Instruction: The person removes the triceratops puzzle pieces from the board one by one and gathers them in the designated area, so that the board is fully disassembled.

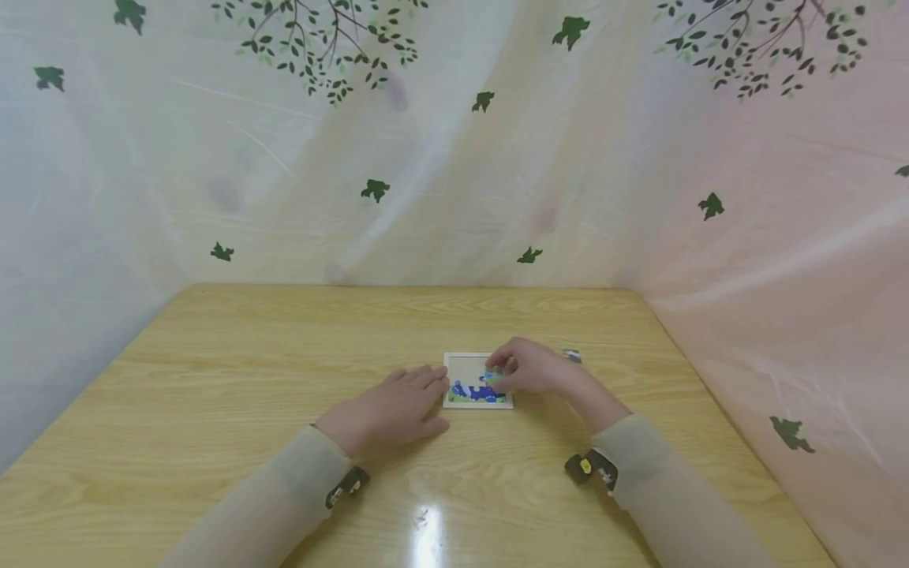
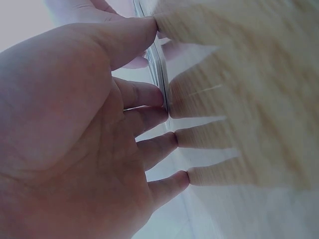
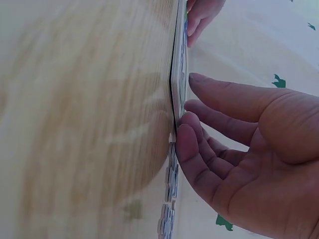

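Note:
A small white-framed jigsaw puzzle (image 1: 478, 405) lies on the table, with blue, purple and green pieces along its near side. My left hand (image 1: 398, 406) rests on the table with fingers extended; its fingertips touch the frame's left edge. Over the puzzle's right side, my right hand (image 1: 533, 367) has its thumb and index finger on either side of a blue-green puzzle piece (image 1: 491, 377), which is partly covered. In the right wrist view, that hand's other fingers are curled by the edge of the puzzle tray (image 3: 176, 74).
Loose puzzle pieces (image 1: 571, 356) lie right of the frame, partly behind my right wrist. Seen edge-on in the right wrist view, a stack of pieces (image 3: 172, 174) sits beside the tray. The wooden table (image 1: 213, 379) meets a leaf-patterned curtain (image 1: 426, 221) at its back.

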Motion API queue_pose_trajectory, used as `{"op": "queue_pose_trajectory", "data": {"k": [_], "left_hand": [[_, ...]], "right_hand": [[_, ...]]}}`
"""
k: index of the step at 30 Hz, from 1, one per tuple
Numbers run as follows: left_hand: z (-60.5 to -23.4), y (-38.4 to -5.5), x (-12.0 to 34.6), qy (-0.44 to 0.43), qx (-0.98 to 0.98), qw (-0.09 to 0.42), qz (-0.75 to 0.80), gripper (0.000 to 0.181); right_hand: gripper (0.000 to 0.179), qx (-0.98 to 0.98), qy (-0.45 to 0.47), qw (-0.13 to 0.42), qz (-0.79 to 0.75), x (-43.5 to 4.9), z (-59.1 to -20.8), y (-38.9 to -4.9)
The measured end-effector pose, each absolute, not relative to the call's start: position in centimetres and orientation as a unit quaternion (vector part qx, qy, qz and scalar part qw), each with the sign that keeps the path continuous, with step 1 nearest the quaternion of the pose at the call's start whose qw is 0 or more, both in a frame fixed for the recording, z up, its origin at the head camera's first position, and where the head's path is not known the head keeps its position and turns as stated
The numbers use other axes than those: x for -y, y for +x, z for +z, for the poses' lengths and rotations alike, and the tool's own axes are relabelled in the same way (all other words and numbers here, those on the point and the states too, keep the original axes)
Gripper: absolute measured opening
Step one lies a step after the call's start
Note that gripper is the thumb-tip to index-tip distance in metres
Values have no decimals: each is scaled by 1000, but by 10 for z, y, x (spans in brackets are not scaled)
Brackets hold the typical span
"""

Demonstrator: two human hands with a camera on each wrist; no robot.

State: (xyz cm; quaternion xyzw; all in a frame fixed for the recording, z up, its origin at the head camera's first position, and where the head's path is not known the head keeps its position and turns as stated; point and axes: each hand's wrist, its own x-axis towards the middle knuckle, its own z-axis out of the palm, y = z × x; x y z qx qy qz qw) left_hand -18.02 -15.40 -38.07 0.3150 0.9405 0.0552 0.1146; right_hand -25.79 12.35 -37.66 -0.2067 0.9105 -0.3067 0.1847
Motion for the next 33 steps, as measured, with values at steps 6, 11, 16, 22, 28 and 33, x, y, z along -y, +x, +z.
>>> {"op": "queue_pose_trajectory", "data": {"k": [6,11,16,22,28,33], "left_hand": [[-381,-180,156,323,-938,109,57,72],[-379,-179,157,325,-938,105,51,73],[-378,-178,156,322,-939,108,55,72],[-379,-179,155,314,-941,112,63,71],[-380,-179,154,311,-942,114,63,71],[-382,-180,153,311,-942,112,61,71]], "right_hand": [[32,-915,-206,183,-293,-122,-377,-257],[32,-915,-219,182,-286,-121,-376,-258],[33,-915,-225,179,-281,-120,-378,-258],[31,-914,-229,173,-286,-121,-379,-257],[31,-912,-225,171,-297,-122,-379,-254],[23,-912,-231,164,-296,-123,-381,-255]]}}
